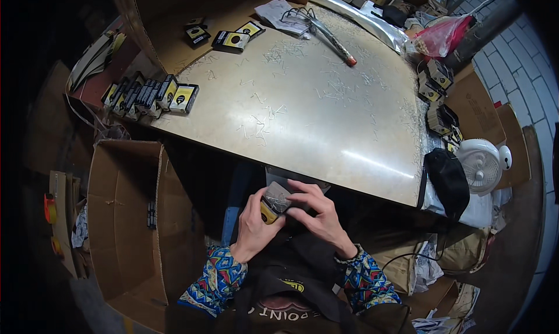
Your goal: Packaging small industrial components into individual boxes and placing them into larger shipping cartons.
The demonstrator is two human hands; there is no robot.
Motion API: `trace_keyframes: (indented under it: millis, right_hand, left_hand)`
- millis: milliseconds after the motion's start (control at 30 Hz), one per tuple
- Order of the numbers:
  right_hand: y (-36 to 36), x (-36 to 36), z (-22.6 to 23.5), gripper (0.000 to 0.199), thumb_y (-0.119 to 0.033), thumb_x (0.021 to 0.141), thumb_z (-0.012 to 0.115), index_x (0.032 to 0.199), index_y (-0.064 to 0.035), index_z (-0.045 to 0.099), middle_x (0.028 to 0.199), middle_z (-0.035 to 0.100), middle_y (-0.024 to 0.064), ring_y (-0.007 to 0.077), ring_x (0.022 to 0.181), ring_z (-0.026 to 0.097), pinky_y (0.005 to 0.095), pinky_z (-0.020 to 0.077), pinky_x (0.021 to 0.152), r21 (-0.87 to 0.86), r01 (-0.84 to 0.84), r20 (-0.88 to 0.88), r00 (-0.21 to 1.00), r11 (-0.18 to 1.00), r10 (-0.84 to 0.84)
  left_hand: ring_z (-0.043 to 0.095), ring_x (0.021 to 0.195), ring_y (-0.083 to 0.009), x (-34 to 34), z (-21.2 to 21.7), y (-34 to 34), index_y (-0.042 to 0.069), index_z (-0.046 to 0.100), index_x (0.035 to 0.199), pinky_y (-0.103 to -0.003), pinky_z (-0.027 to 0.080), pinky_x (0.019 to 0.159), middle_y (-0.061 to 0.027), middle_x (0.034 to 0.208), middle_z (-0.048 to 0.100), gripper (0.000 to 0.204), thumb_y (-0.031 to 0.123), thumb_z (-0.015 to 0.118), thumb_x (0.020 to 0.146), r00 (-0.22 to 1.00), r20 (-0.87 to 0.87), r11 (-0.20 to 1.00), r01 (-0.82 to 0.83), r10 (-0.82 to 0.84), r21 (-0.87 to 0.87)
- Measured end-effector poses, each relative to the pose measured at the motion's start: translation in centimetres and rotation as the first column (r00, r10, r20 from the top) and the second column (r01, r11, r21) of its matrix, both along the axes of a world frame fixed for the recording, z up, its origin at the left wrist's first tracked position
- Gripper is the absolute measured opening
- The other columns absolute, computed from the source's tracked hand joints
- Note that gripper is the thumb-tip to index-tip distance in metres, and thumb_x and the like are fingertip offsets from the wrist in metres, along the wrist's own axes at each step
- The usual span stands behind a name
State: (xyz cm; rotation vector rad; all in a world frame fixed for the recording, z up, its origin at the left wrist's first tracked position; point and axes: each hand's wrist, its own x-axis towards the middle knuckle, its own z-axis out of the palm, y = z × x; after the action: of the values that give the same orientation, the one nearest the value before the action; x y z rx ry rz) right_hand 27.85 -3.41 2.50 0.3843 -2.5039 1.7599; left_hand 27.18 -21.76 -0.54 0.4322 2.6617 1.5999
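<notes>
Below the table's near edge, my left hand point(254, 227) is wrapped round a small yellow and black box point(269, 212). The box's grey upper end point(276, 195) faces up, and thin wire-like pieces seem to lie at it. My right hand point(319, 216) is at the box's right side, its bent fingers and thumb apart with the tips at the edge. I cannot make out anything between them. Loose thin metal wire pieces point(256, 124) lie scattered over the table point(314, 142) beyond my hands.
A row of similar boxes point(152, 95) stands at the table's left edge, with more boxes point(230, 41) farther back. An open carton point(125, 217) is on my left. At the right are a white fan point(478, 165) and a black pouch point(448, 179). A red-tipped tool point(335, 43) lies at the back.
</notes>
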Motion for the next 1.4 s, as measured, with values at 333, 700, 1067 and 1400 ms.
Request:
trace_keyframes:
  millis: [333,700,1067,1400]
  right_hand:
    - [-1.7,-0.4,-0.1,0.009,-0.005,0.086,0.069,0.092,0.0020,0.069,0.109,0.070,0.0155,0.0215,0.091,0.066,0.0308,0.0520,0.077,0.051,0.306,-0.129,0.946,0.951,-0.297]
    - [0.5,-0.7,2.3,0.025,-0.014,0.094,0.065,0.114,0.0000,0.065,0.088,0.068,0.0083,0.0082,0.077,0.063,0.0223,0.0510,0.067,-0.315,0.114,0.563,0.822,0.942,0.088]
    - [1.8,-2.6,1.7,0.013,-0.010,0.085,0.067,0.095,-0.0034,0.071,0.083,0.068,0.0158,0.0306,0.072,0.068,0.0347,0.0524,0.065,0.374,0.389,-0.095,0.919,0.842,-0.383]
    - [2.4,-3.1,2.2,0.019,-0.016,0.091,0.065,0.097,0.0018,0.069,0.083,0.069,0.0136,0.0221,0.073,0.065,0.0326,0.0512,0.069,-0.095,0.132,0.229,0.968,0.987,-0.107]
  left_hand:
    - [0.059,0.097,-0.0385,-0.5,0.7,0.6,0.001,0.045,0.129,-0.040,0.050,0.083,-0.0203,0.109,0.056,0.072,0.006,0.079,0.066,0.998,-0.056,0.999,0.037,-0.036,0.014]
    - [0.057,0.100,-0.0389,-0.5,0.1,0.4,0.004,0.040,0.135,-0.043,0.047,0.087,-0.0191,0.111,0.054,0.082,0.005,0.079,0.063,0.993,-0.118,1.000,-0.011,0.009,-0.013]
    - [0.042,0.126,-0.0379,-1.1,0.8,1.1,0.002,0.031,0.146,-0.049,0.032,0.106,-0.0203,0.142,0.039,0.091,0.014,0.081,0.071,0.931,-0.359,0.995,0.040,-0.070,-0.092]
    - [0.060,0.102,-0.0324,-2.4,2.0,2.1,0.001,0.038,0.136,-0.038,0.049,0.089,-0.0194,0.123,0.054,0.074,0.008,0.077,0.074,0.987,-0.142,0.997,0.063,-0.070,-0.053]
